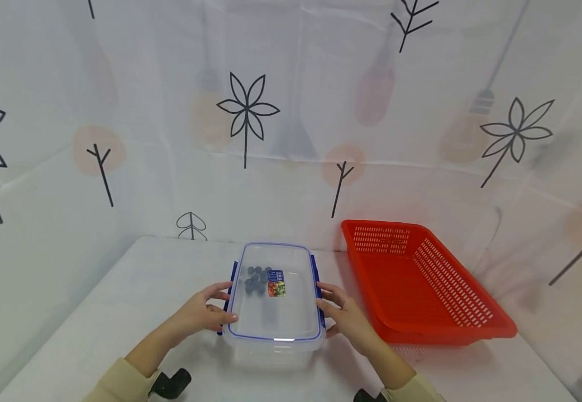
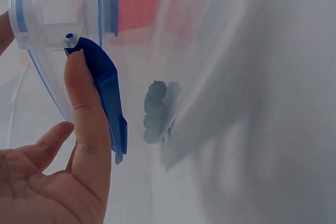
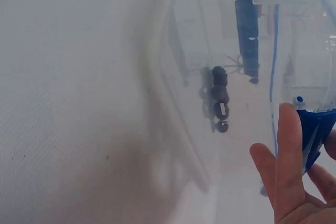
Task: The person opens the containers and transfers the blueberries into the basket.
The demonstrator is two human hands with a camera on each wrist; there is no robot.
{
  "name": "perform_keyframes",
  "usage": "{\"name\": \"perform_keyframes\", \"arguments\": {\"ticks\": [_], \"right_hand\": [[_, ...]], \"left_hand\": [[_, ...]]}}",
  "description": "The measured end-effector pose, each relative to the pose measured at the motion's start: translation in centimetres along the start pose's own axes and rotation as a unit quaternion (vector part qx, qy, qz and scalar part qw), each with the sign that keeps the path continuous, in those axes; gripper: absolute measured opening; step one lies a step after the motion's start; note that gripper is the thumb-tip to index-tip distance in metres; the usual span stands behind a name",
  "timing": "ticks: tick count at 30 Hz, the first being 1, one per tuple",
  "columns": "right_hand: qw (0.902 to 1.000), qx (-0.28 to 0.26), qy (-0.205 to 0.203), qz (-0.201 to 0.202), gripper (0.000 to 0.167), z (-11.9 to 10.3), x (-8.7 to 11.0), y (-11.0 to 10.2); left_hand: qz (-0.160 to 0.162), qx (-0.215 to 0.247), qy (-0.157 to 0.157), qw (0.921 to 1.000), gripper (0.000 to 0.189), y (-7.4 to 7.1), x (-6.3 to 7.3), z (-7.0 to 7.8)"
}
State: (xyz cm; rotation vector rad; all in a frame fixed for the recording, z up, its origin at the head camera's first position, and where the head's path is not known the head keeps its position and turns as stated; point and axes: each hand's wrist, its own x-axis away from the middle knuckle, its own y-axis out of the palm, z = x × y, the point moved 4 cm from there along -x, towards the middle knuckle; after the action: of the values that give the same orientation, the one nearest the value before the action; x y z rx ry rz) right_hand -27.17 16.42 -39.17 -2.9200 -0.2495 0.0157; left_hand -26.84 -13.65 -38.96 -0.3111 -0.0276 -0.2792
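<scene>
A clear plastic food box [image 1: 271,357] with a blue-edged lid [image 1: 296,318] sits on the table in front of me. Through the lid shows a cluster of dark round grapes [image 1: 257,283]. My left hand [image 1: 201,311] lies along the box's left side, thumb over the lid's edge; in the left wrist view a straight finger touches the blue latch [image 2: 109,85], which slants outward. On the other side my right hand [image 1: 348,318] has its fingertips on the lid's edge. A straight finger meets the right latch [image 3: 315,135] in the right wrist view.
A red plastic basket [image 1: 396,296] with slotted walls stands to the right of the box, close to my right hand. The white table [image 1: 170,268] ends at a patterned cloth [image 1: 281,190] hanging behind. A colourful label [image 1: 276,283] sits on the lid.
</scene>
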Motion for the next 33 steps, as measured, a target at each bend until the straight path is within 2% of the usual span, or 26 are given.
{"name": "perform_keyframes", "arguments": {"ticks": [4,12,18,21,28,33], "right_hand": [[0.9999,-0.005,0.007,0.012,0.056,0.2,-0.3,-0.1],[0.9997,-0.003,-0.012,-0.02,0.052,-0.3,-0.5,-0.2],[0.9995,0.0,-0.018,-0.027,0.047,-0.6,-0.5,-0.1],[0.9994,-0.016,-0.017,-0.026,0.046,-0.4,-0.5,-0.2],[0.9949,-0.1,0.015,-0.01,0.045,1.1,-0.6,-0.7],[0.9934,-0.108,0.038,0.007,0.046,2.1,-0.5,-0.9]], "left_hand": [[0.003,-0.009,-0.011,0.9999,0.087,0.2,0.1,0.1],[0.005,-0.012,-0.017,0.9998,0.091,0.3,0.2,0.2],[0.01,-0.001,-0.031,0.9995,0.09,0.4,0.2,0.1],[0.012,0.008,-0.035,0.9993,0.091,0.5,0.3,0.1],[0.019,0.017,-0.044,0.9987,0.092,0.5,0.4,0.0],[0.018,0.017,-0.043,0.9988,0.092,0.6,0.4,0.1]]}}
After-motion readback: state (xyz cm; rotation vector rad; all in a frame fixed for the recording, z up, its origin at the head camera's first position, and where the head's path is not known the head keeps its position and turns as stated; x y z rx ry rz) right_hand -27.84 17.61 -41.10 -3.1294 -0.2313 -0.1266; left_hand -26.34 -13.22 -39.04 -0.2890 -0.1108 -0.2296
